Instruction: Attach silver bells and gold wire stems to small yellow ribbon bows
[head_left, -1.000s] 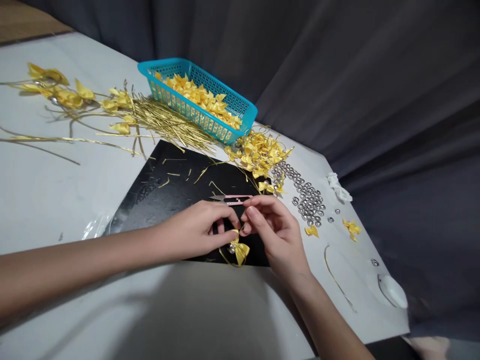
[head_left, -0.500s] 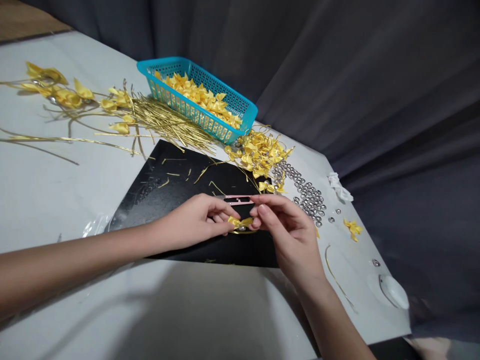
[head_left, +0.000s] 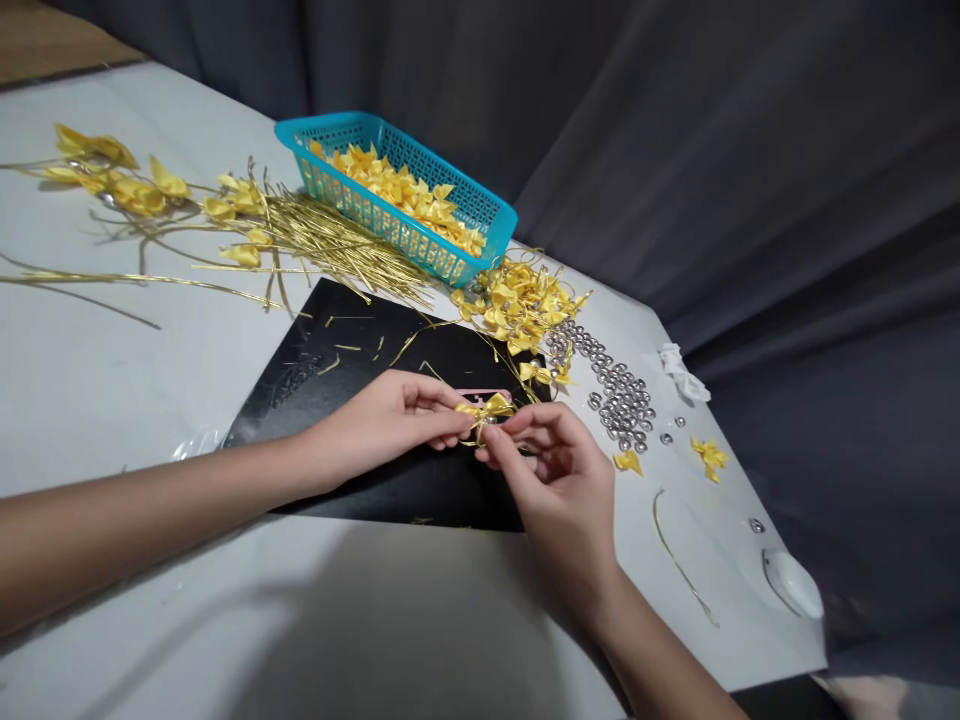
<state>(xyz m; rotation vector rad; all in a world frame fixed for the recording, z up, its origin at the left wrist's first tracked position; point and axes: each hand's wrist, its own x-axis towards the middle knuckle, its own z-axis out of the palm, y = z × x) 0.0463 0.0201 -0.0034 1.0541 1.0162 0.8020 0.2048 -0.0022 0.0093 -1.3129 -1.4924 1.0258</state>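
Between my two hands is a small yellow bow with a silvery bead at its middle and thin gold cord looped below. My left hand pinches the bow's left side. My right hand has its thumb and fingertips closed at the bead and cord on the right. Both hands are over a black mat scattered with short gold cord pieces. Pink-handled snips lie on the mat just behind the bow, partly hidden by it and my fingers.
A turquoise basket of yellow bows stands at the back. Gold cords lie before it. Right of the mat are a bow pile, silvery beads and a white round object. Dark curtain hangs behind.
The bow has risen slightly, away from me. My right hand has moved left and its thumb now touches the bow's middle. More of the snips is hidden.
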